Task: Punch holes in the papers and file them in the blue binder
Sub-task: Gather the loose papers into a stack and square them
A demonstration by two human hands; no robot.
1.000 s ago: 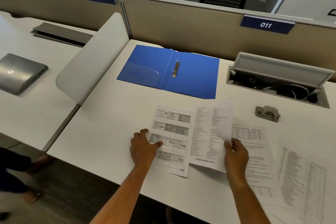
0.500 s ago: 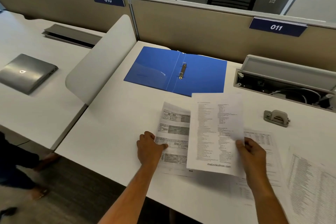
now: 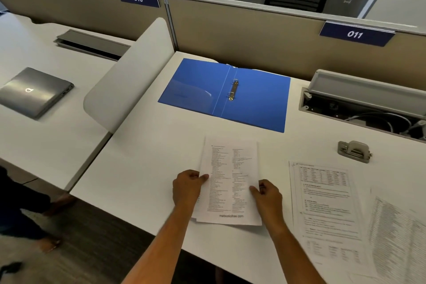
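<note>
Gripping the stack of papers [image 3: 229, 182] at lower centre, the left hand [image 3: 187, 189] pinches its left edge and the right hand [image 3: 269, 196] pinches its right edge. The blue binder [image 3: 260, 99] lies open just above, mid-frame. The hole punch [image 3: 353, 151] sits at the right, near loose sheets [image 3: 327, 203].

Glossy blue plastic binder [image 3: 258, 101] with metal rings [image 3: 233, 90]; matt printed paper sheets [image 3: 230, 182]; smooth white desk [image 3: 149, 168].

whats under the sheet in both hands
A second sheet: only its corner shows past the top sheet's lower left edge, below the left hand. The rest, print included, is covered.
</note>
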